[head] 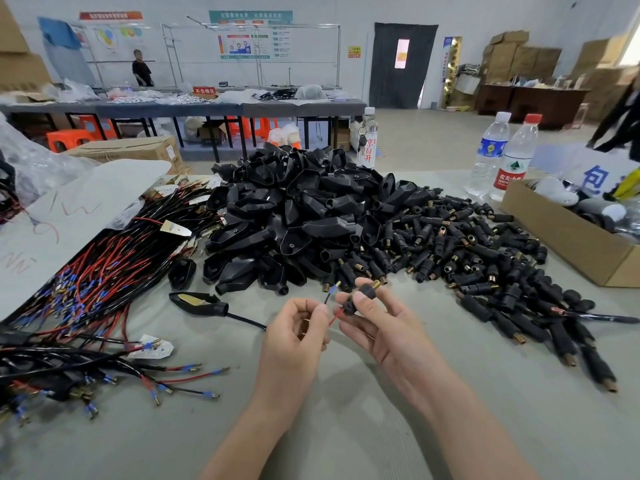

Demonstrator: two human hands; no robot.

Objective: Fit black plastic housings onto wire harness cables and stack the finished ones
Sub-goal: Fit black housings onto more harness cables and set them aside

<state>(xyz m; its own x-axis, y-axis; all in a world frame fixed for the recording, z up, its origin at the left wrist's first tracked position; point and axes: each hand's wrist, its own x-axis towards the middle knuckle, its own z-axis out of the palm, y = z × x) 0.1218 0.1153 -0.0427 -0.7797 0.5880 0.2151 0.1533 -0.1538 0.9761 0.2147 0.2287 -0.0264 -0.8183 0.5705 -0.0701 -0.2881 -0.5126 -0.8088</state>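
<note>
Left hand pinches the wires; right hand pinches a black plug above the bench, housings heaped behind.

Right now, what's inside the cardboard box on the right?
Pale grey and white rounded bundles and something yellow show inside the cardboard box. Its near wall hides whatever lies lower, so I can't tell what else it holds.

Probably factory floor: housing heap, worktables, cartons.
</note>
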